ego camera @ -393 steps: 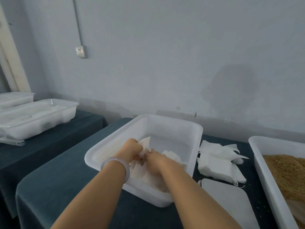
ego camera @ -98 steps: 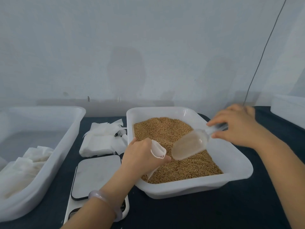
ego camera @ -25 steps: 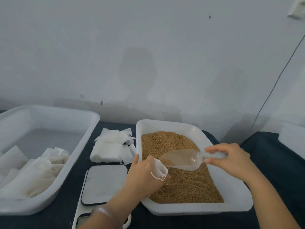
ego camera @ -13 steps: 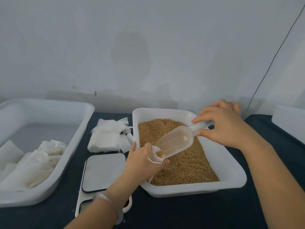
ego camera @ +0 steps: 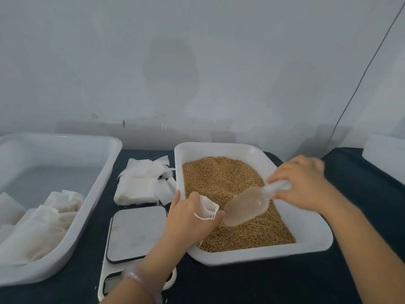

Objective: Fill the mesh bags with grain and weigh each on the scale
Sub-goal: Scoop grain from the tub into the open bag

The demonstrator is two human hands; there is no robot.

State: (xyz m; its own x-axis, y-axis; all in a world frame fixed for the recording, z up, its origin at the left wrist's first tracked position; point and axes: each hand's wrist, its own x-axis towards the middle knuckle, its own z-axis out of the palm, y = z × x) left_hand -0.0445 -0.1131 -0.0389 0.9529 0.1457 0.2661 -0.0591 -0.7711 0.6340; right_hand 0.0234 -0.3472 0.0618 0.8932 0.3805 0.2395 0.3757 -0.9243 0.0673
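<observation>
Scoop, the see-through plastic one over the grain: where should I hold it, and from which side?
Hold the clear plastic scoop by its narrow tube handle, coming from the right, as the right-hand grip does. The wide open bowl tilts down-left toward the small white mesh bag, so that end should stay free for pouring.

desk [ego camera: 263,286]: dark cloth, lower frame | left: white tub [ego camera: 96,207] | centre: mesh bag stack [ego camera: 140,187] just above scale [ego camera: 135,231] | centre-right: grain tub [ego camera: 311,240], just beside scale | far right edge: white box [ego camera: 385,156]
</observation>
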